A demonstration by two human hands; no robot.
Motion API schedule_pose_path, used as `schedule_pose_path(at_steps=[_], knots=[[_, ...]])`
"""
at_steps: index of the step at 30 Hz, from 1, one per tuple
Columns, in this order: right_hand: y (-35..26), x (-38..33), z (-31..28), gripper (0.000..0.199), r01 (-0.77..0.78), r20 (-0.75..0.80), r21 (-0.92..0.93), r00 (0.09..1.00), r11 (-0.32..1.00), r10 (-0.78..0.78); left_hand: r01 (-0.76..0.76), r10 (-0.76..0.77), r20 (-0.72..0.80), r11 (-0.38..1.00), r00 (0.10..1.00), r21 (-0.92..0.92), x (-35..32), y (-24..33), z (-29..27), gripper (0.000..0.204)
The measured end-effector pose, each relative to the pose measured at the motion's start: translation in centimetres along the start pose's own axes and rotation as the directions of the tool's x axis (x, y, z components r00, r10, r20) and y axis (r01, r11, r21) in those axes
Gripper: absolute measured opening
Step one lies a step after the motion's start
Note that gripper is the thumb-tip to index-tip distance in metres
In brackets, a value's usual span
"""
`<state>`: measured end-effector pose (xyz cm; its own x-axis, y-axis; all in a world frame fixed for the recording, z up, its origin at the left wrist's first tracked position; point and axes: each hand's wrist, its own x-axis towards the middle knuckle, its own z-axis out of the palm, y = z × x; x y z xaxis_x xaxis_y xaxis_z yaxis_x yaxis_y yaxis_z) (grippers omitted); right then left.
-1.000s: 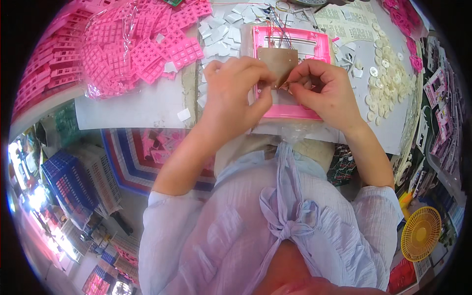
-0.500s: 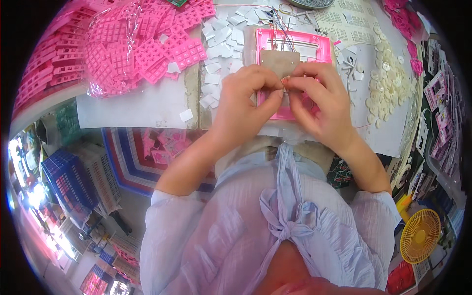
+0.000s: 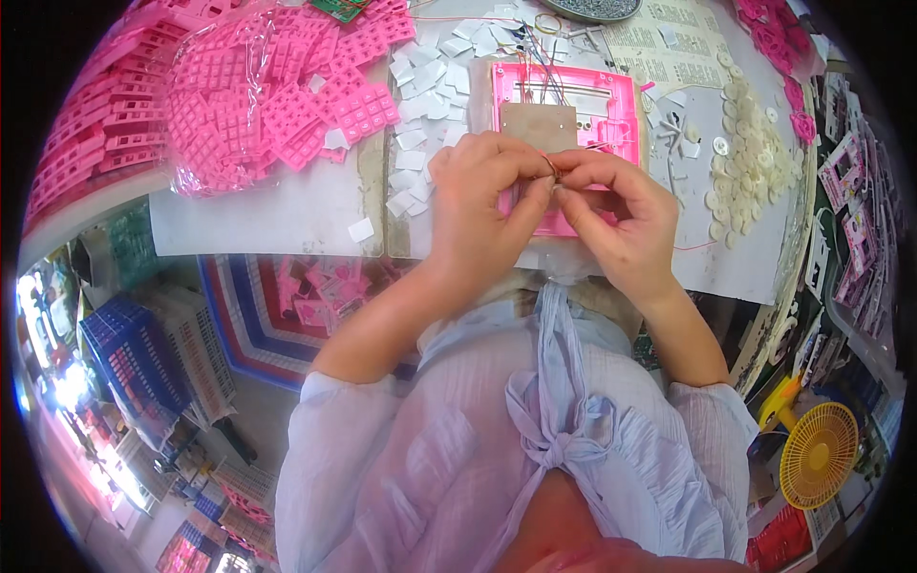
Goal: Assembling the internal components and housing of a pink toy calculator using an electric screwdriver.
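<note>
Pinched wire (image 3: 551, 164) snugly, thumb to forefinger, with left hand (image 3: 478, 196) and right hand (image 3: 626, 210) close together over case (image 3: 626, 119). Probably called for light, steady pressure, without tugging or bumping board (image 3: 535, 124) just beyond.

Paper sheet (image 3: 659, 62) with illegibly small print

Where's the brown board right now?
In the head view, the brown board sits in the upper part, slightly right of centre, over the pink frame, just above the left hand and right hand.
</note>
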<state>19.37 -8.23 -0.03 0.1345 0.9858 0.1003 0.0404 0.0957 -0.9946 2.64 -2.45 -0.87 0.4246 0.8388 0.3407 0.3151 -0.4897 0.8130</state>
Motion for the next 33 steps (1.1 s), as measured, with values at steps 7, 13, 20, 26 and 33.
schedule_pose_path(at_steps=[7,13,20,26,33], knots=[[-0.3,0.4,0.2,0.015,0.092,-0.007,-0.212,0.995,0.973,-0.096,0.03,-0.03,0.005,0.999,1.0,-0.03,-0.1,-0.1,0.0,0.008],[0.5,0.4,-0.1,0.016,0.212,0.034,-0.324,0.976,0.922,-0.213,0.041,-0.041,0.057,0.999,0.998,0.007,0.3,0.0,-0.8,0.009],[0.4,0.2,-0.3,0.022,0.506,0.277,-0.523,0.862,0.686,-0.425,0.769,-0.513,0.587,0.531,0.627,-0.357,3.3,0.2,-4.0,0.016],[-0.1,0.9,-0.8,0.022,0.576,0.399,-0.654,0.814,0.491,-0.422,0.322,-0.229,0.447,0.935,0.865,-0.145,2.7,-0.4,-3.4,0.018],[0.6,0.6,-0.2,0.017,0.577,0.445,-0.688,0.815,0.44,-0.372,-0.2,0.136,0.367,0.97,0.92,0.141,1.6,-1.0,-3.0,0.014]])
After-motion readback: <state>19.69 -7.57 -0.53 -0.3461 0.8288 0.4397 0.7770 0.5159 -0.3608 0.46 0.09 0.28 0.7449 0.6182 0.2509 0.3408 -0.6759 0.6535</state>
